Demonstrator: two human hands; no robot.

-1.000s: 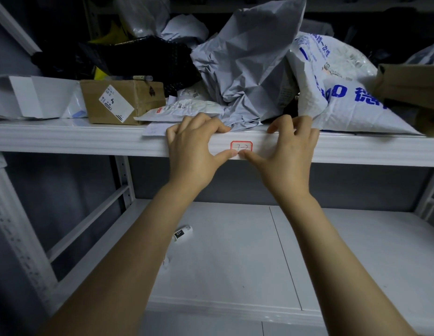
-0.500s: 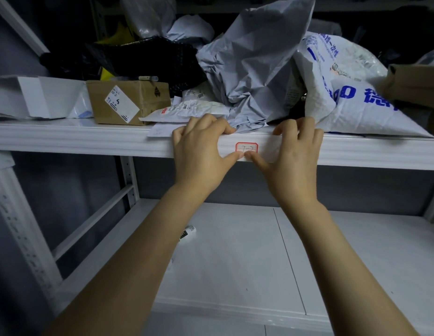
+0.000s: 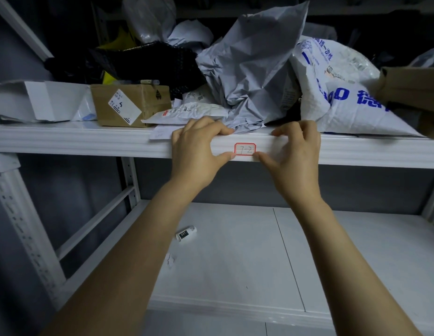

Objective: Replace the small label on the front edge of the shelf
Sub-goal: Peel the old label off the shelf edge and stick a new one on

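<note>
The small red-bordered label (image 3: pixel 245 149), handwritten "7-2", sat flat on the front edge (image 3: pixel 89 144) of the upper shelf (image 3: pixel 65 128), directly between the two grips. The left hand (image 3: pixel 199 151) clasped that edge just left of the label. Its fingers were curled over the top lip and its thumb tip met the label's lower left corner, so the grip was narrow and closed on the edge itself. The right hand (image 3: pixel 297 154) mirrored it on the other side, with its fingers bent over the lip and its thumb tip at the lower right corner. Neither thumb covered the writing.

Just behind the left grip lay a crumpled grey mailer bag (image 3: pixel 250 76), whose lower folds touched the fingers. Further left of that grip stood a cardboard box (image 3: pixel 131 105) with a white sticker, and beyond it a white carton (image 3: pixel 29 100). Behind the right grip rested a white sack with blue print (image 3: pixel 344 103). Below both grips, on the lower shelf (image 3: pixel 344 263), a small white tube (image 3: pixel 186 234) lay on its side under the left forearm, with a paper scrap (image 3: pixel 171 259) near it.
</note>
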